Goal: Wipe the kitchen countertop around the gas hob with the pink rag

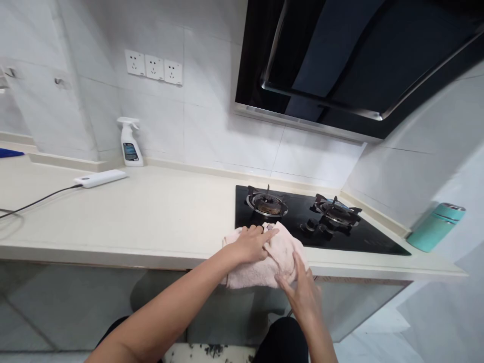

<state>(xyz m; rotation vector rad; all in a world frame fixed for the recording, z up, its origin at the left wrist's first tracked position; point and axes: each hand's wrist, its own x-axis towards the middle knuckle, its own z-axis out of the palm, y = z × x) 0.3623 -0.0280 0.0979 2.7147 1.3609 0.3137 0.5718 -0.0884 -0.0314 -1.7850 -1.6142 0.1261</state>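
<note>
A pale pink cloth (255, 272) lies bunched at the counter's front edge, over the near left corner of the black gas hob (363, 241), and hangs partly past the edge. My left hand (250, 245) presses on top of it, fingers bent into the fabric and the index finger stretched toward the hob. At the cloth's right side, my right hand (303, 292) grips it between thumb and fingers. Just behind the cloth is the left burner (267, 202); the right burner (338, 212) stands farther off. Folds hide some of my fingertips.
A white spray bottle (131, 143) stands against the back wall, left. In front of it lies a white device (100, 178) with a black cable. A turquoise flask (436, 227) stands at the counter's right end. The dark range hood (340, 65) overhangs the hob.
</note>
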